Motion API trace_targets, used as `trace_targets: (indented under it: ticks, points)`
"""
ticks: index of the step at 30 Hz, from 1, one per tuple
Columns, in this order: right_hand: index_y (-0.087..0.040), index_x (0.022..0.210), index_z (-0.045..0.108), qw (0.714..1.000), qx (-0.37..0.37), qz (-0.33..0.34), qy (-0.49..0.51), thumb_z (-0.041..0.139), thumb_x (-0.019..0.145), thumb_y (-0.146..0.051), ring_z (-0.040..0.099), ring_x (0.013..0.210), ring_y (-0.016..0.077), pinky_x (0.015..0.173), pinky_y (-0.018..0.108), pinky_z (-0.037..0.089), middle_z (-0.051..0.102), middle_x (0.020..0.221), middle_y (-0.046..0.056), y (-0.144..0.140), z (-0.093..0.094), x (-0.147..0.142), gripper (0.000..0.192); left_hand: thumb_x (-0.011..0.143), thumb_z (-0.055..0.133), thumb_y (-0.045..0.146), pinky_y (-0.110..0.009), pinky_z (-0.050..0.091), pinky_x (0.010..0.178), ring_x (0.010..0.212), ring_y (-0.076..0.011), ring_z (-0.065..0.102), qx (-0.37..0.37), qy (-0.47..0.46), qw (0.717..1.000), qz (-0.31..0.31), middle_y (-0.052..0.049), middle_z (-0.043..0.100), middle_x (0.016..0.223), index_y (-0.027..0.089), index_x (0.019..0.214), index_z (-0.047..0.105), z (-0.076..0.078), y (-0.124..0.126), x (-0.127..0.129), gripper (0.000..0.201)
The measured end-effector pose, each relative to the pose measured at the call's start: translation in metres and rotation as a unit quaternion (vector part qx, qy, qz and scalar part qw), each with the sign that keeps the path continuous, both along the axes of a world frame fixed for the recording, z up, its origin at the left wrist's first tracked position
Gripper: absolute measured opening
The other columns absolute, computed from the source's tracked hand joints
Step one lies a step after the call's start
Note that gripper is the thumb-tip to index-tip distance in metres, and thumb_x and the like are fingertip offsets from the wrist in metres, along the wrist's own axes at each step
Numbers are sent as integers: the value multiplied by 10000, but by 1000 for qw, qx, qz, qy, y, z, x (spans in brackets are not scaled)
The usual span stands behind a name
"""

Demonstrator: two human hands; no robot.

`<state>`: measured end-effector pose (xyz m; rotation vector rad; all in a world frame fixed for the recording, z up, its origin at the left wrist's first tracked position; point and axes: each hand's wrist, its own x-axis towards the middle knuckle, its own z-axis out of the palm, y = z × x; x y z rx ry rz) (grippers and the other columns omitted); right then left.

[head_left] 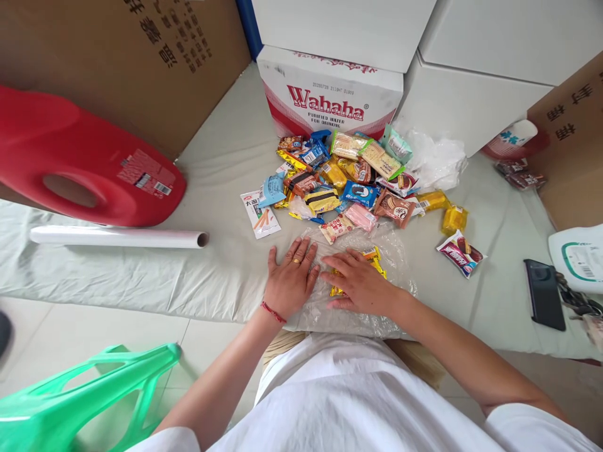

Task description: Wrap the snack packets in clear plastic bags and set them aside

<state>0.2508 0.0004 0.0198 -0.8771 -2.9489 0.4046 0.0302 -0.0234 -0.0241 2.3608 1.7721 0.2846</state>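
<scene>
My left hand (291,279) lies flat, fingers spread, on the near edge of a clear plastic bag (399,260) spread over the cloth. A red cord is round that wrist and a ring is on one finger. My right hand (357,280) rests with fingers apart over yellow-wrapped snacks (374,257) on the bag, covering part of them. Just beyond both hands is a heap of wrapped snacks (348,182), with a pink packet (360,216) and a red-and-cream packet (336,229) nearest. A white snack packet (260,215) lies at the heap's left.
Behind the heap stands a Wahaha carton (332,94). At left are a red jug (89,163) and a white roll (117,238). To the right lie a purple-and-white packet (460,253) and a phone (544,294). A green stool (89,402) stands on the floor.
</scene>
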Motion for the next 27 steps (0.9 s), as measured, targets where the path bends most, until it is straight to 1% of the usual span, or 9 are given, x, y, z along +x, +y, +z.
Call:
trace_targets:
  ticks: [2,4,8,12,16,19,23,25,27]
  points:
    - [-186,1494,480,999,6,-32,-9,720,849,-625,329,1445,379,1195,624,214,378,1600,196,-5,6,6,816,1064,288,415,-673,52,1247,1535,-287,327,-3,-1,1000,0,-112,357,1640,241,1574,384,0,0,0,548]
    - [-156,1531,426,997,9,-75,-32,764,814,-611,308,1458,403,1193,636,201,387,1584,228,-10,11,14,914,1065,283,417,-676,49,1246,1532,-288,332,-5,-1,1000,1,-115,363,1637,238,1573,387,1,0,0,548]
    - [-154,1476,489,988,10,-137,-72,746,876,-461,451,1293,388,1069,572,362,523,1456,214,-19,18,23,722,1061,296,415,-674,56,1247,1527,-297,341,-1,-5,1000,4,-114,380,1631,248,1572,392,1,1,1,546]
    - [-160,1422,546,987,26,-130,-86,712,902,-458,491,1157,376,928,515,420,559,1398,209,-22,15,20,622,1061,296,415,-661,66,1250,1523,-294,348,0,-3,1000,13,-109,381,1632,247,1559,411,2,0,2,538]
    - [-167,1445,532,992,23,-111,-55,680,918,-519,492,1186,372,964,534,419,535,1444,202,-18,9,20,650,1067,286,407,-641,132,1244,1512,-289,368,-1,-14,1000,28,-113,395,1628,233,1529,448,1,-1,-3,520]
    - [-163,1461,512,994,27,-100,25,620,946,-567,480,1245,367,1046,569,404,495,1496,198,-22,15,35,663,1069,296,393,-623,223,1223,1485,-290,414,8,-44,999,26,-127,408,1623,228,1521,450,-1,0,-11,505]
    - [-163,1472,478,986,16,-66,155,594,968,-557,472,1316,343,1118,569,405,549,1419,190,-52,26,70,651,1036,433,346,-591,332,1186,1497,-328,389,85,-87,993,9,-165,391,1626,223,1545,406,-5,-6,-21,525]
    - [-160,1484,468,986,-1,-52,161,621,949,-567,487,1321,333,1109,551,438,566,1404,187,-75,24,89,689,984,552,298,-588,326,1199,1515,-353,350,159,-98,982,-1,-184,406,1612,227,1561,378,-6,-13,-26,607]
    - [-172,1472,497,991,-5,-45,126,645,945,-535,502,1324,321,1113,544,449,578,1412,173,-97,14,107,656,932,618,209,-579,279,1235,1498,-333,388,227,-106,967,-47,-151,515,1540,276,1567,367,-4,-22,-32,686]
